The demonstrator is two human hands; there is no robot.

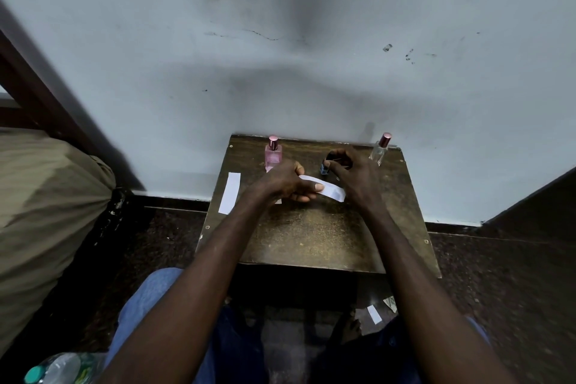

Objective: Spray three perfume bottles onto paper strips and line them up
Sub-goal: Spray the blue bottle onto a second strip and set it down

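Note:
On a small wooden table (311, 237) my left hand (286, 182) pinches a white paper strip (333, 191) and holds it just above the tabletop. My right hand (352, 170) grips a small blue perfume bottle (324, 168) with a dark cap, right behind the strip's far end. A pink bottle (273, 155) with a pink cap stands at the back left, partly behind my left hand. A clear bottle (381, 150) with a pink cap stands at the back right. Another white strip (230, 193) lies flat near the table's left edge.
The table stands against a pale blue wall (280, 56). A beige cloth bundle (46, 215) lies at the left. A plastic water bottle (59, 368) lies at the bottom left. Paper scraps (374, 314) lie on the dark floor under the table's right side.

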